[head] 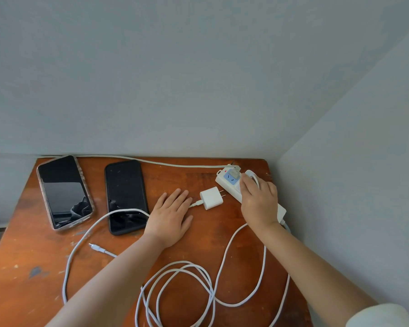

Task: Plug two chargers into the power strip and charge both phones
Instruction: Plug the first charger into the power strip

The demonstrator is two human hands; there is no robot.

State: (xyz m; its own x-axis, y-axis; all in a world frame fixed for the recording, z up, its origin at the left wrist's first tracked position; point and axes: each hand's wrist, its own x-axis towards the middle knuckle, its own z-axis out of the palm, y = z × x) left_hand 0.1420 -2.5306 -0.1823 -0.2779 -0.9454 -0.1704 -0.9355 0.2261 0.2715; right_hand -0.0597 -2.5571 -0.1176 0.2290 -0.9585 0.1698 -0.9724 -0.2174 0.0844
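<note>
Right hand [257, 199] lies over the middle of the power strip [229, 179], fingers curled down onto it; a white charger [252, 173] seems to sit under the fingertips, but whether they grip it or only press on it I cannot tell, and whether it is fully seated is hidden. Pressing down there would both push a plug home and keep the light strip from sliding toward the wall. Just beyond the fingertips a blue socket [230, 178] stands free, with a small red light beside it and another plug [234, 171] at the strip's far end. To the left of this hand, close to the strip, the second charger [211, 198] lies on the table [21, 256] with its prongs pointing at the strip, well placed for a short push into the free socket. Left hand [170, 213] rests flat and open on the table just left of that charger, holding nothing, fingertips near where its cable [194, 204] leaves it; likely it is about to take the charger. Farther left lie the two phones, the dark one [125, 197] nearer and the clear-cased one [65, 192] beyond, both screens black and neither plugged in. A loose connector [93, 246] lies toward the person, and white cable loops [182, 279] coil between the forearms.
</note>
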